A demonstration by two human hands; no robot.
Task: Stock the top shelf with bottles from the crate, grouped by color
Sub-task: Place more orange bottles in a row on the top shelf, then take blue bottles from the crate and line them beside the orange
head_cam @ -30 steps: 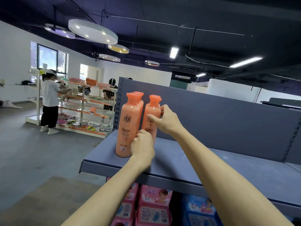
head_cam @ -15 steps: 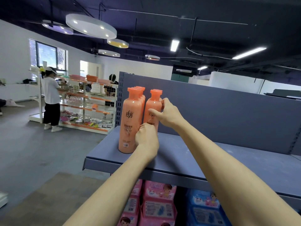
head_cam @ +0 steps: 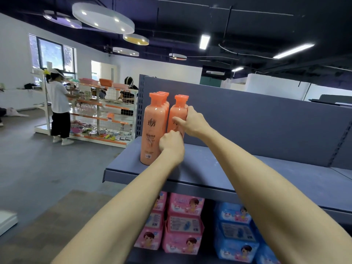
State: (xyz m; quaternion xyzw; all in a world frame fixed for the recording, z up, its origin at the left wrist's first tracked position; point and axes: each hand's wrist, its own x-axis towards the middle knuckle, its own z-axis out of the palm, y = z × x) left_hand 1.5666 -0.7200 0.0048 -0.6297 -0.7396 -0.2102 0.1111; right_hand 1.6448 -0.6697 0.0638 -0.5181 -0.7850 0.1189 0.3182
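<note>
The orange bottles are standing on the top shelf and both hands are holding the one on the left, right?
Not quite. In the head view both the left hand and the right hand hold the right-hand orange bottle, not the left one. The orange bottles do stand upright on the top shelf.

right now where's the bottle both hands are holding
In the head view, the orange bottle stands on the top shelf at its left end, right of the orange row.
</note>
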